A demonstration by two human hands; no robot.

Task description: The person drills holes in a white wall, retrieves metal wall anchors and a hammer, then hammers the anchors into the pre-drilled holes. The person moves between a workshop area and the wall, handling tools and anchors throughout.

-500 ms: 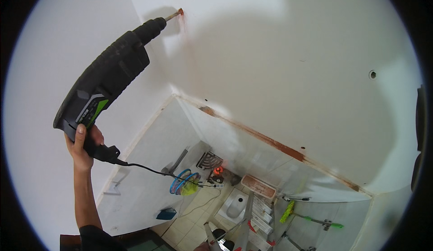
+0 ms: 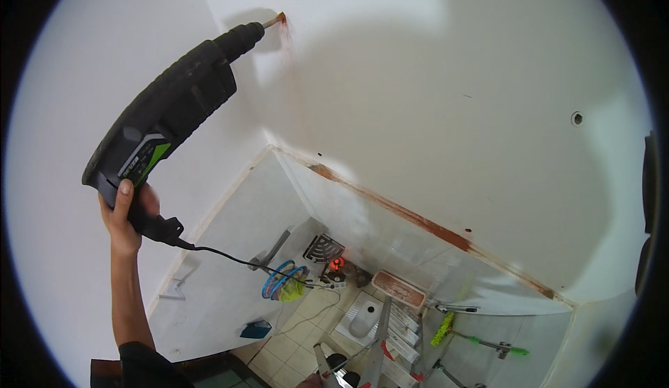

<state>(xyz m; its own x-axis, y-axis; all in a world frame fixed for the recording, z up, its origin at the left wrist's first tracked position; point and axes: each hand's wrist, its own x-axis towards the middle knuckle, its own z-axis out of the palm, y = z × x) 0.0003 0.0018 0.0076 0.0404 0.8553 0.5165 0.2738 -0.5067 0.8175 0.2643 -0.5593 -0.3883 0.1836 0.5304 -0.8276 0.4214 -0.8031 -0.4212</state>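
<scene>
My left hand [image 2: 124,215] is raised and closed round the handle of a black rotary hammer drill [image 2: 164,113] with a green label. Its thumb lies on the near side of the handle. The drill slants up to the right, and its bit [image 2: 274,21] meets the white wall [image 2: 418,109] at a reddish hole, the tip hidden there. Red dust streaks run down the wall below it. From the handle a black power cord [image 2: 230,258] hangs toward the floor. My right hand cannot be made out in the picture.
Far below, a ladder [image 2: 383,322] stands by a squat toilet [image 2: 362,317] on a tiled floor [image 2: 296,343]. A reddish-brown trough [image 2: 398,289], blue hoops with yellow cloth [image 2: 293,289] and a green-handled mop [image 2: 446,327] are around it. A rough brown strip [image 2: 418,222] crosses the wall.
The drill body has shifted slightly up and right, and its bit shows shorter outside the wall. My left hand has risen a little with it.
</scene>
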